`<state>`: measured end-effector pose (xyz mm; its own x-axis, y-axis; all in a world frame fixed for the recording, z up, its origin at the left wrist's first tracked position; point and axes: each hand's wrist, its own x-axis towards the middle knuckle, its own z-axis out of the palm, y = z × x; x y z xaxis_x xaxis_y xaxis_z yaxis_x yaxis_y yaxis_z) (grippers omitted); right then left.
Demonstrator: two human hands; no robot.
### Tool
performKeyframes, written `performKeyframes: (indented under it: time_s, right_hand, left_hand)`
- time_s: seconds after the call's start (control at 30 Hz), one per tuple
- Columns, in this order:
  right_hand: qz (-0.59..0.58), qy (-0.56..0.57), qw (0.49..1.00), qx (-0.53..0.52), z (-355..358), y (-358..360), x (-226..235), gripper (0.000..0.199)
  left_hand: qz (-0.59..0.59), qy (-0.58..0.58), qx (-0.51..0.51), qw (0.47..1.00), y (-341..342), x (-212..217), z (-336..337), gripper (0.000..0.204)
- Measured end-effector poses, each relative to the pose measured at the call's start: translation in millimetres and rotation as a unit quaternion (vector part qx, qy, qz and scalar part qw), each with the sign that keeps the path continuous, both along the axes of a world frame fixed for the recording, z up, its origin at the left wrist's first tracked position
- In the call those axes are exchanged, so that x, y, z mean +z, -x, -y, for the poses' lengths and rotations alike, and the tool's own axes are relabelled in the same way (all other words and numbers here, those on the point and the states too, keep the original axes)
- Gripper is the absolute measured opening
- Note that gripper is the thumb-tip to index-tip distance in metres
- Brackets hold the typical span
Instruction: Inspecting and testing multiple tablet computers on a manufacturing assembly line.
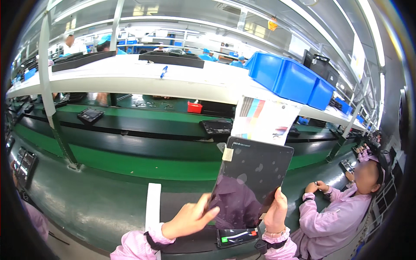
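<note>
A black tablet [253, 182] is held up at a tilt over the bench, its dark screen facing me and showing bubble-like marks and a reflection. Pale tape [228, 154] sticks to its upper left edge. My right hand [276, 212] grips the lower right edge, thumb in front. At the lower left edge is my left hand [190, 220], its thumb across the front and the other fingers partly hidden at the side. Below the held tablet, a dark flat device [237, 238] with green and red patches lies on the bench, partly covered.
A white strip [153, 203] lies left of my hands. Behind the tablet hangs a colour-printed sheet [263, 119] below blue bins [288, 80] on a white shelf [173, 82]. Other tablets [216, 126] rest on the dark conveyor. A co-worker in pink [333, 216] sits at right.
</note>
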<state>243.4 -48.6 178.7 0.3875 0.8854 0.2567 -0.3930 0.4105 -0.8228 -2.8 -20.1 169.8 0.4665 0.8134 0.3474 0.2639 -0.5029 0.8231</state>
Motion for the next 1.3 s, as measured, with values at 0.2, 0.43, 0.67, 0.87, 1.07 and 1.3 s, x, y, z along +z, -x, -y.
performKeyframes:
  time_s: [0.2, 0.43, 0.67, 0.87, 1.07, 1.3]
  right_hand:
    - [0.039, -0.021, 0.999, 0.004, 23.1, 5.4, 28.4, 0.036]
    - [0.032, -0.023, 0.999, 0.010, 25.5, 11.4, 30.5, 0.036]
    - [0.013, -0.040, 0.999, 0.029, 32.9, -1.1, 35.4, 0.037]
    - [-0.006, -0.026, 0.999, 0.019, 34.2, -12.3, 28.5, 0.033]
    - [-0.024, -0.029, 0.999, 0.025, 31.2, -18.6, 28.1, 0.033]
    - [-0.030, -0.032, 0.998, 0.041, 33.8, -26.0, 26.8, 0.033]
  left_hand:
    - [-0.062, -0.009, -0.067, 0.996, 7.2, -23.8, 35.8, 0.054]
    - [-0.044, 0.009, -0.038, 0.998, 10.2, -14.0, 55.9, 0.065]
    - [-0.021, 0.032, -0.023, 0.999, -3.0, -10.3, 57.3, 0.054]
    - [0.053, -0.012, 0.020, 0.998, -23.9, -20.5, 53.3, 0.039]
    - [0.034, 0.008, 0.034, 0.999, -32.1, -19.6, 53.5, 0.035]
    - [-0.052, 0.005, 0.007, 0.999, -30.5, -20.4, 46.3, 0.041]
